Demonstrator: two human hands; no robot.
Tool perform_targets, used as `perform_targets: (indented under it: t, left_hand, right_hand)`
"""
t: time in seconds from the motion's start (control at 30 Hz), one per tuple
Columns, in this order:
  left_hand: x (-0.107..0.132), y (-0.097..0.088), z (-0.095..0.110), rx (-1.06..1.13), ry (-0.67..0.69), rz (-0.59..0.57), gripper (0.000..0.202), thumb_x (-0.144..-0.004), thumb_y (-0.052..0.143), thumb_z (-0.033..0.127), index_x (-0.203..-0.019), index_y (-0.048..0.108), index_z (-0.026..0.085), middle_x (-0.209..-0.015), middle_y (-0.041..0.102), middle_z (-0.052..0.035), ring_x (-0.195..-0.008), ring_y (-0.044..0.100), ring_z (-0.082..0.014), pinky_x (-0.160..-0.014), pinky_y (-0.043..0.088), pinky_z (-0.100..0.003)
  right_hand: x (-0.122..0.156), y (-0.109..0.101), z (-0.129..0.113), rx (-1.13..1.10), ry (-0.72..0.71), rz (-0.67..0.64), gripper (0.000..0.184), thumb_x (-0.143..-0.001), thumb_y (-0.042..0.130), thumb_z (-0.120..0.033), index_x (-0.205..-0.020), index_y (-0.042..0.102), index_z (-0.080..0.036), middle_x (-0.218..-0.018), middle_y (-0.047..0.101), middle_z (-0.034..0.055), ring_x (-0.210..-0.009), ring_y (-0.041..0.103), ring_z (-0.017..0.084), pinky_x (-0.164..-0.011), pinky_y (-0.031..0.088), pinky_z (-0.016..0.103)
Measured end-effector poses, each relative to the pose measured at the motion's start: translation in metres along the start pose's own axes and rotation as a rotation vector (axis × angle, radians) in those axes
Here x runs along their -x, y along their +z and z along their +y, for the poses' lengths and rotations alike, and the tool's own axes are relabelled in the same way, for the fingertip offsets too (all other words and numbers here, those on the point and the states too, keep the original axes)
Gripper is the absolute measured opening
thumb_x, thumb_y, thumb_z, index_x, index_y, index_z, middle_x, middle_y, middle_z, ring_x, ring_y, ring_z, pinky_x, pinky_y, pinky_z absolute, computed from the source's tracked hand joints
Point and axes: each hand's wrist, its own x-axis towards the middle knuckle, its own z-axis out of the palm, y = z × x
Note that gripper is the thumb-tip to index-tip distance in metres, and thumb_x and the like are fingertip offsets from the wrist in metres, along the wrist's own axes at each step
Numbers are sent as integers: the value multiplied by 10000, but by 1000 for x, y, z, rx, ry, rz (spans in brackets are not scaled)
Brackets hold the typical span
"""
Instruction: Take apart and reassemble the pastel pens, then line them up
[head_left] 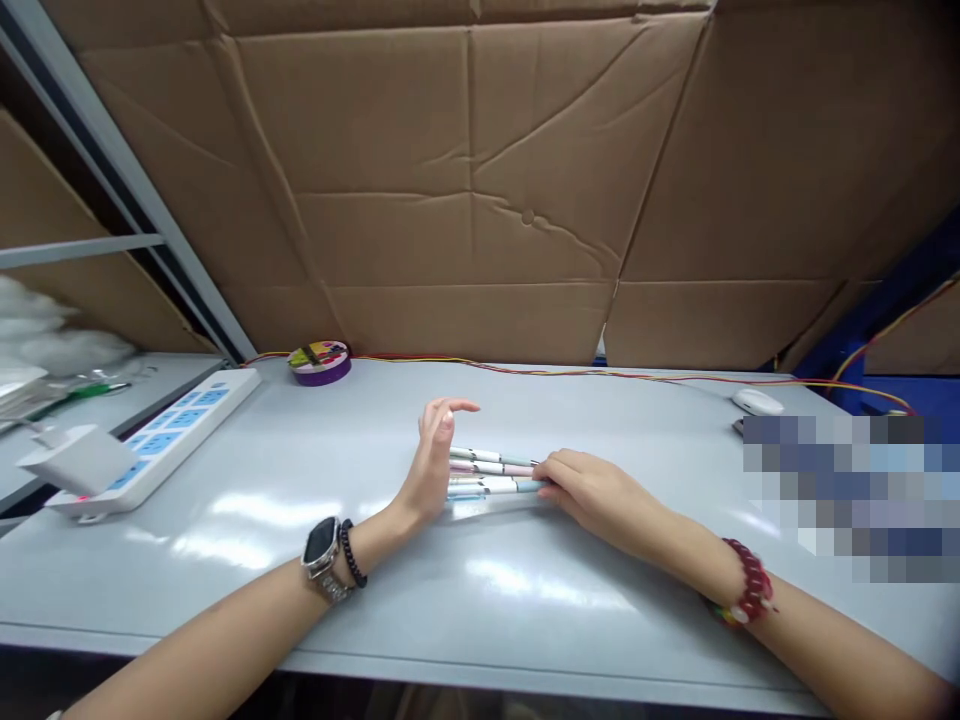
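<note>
Several slim pens [491,468] with white, green, pink and blue sections lie side by side on the grey table, roughly parallel. My left hand [435,460] stands on its edge at their left ends, palm turned toward them, fingers stretched out and thumb raised. Its palm hides those ends. At the opposite side, my right hand [589,490] rests palm down, with its bent fingertips closed on the right ends of the pens. How many pens it grips is hidden by the fingers.
A white power strip [180,430] with a plugged-in white adapter [79,465] lies left. Farther back are a round purple box [321,363] and red and yellow wires [517,372] along the cardboard. A white mouse-like object [757,402] and a pixelated area sit right.
</note>
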Motion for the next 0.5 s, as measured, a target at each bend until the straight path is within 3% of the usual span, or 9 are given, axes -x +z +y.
perform_targets:
  t: [0.13,0.5]
  left_hand:
    - [-3,-3,3,-102,123,14,443,-909,172,455,-950,564,253,-1089,454,-59,-1128,375,-239,-1001,257,-404]
    - [-4,-3,7,-170,239,137,437,-919,179,427,-899,568,230,-1066,487,-56,-1091,421,-216,-989,283,-344]
  right_hand:
    - [0,0,3,67,-18,-35,153,-894,399,-207,-879,549,-180,-804,592,44,-707,529,169,-628,397,282]
    - [2,-2,-1,138,-29,-77,106,-863,469,-211,-851,567,-174,-830,595,53,-705,533,160,-633,378,273]
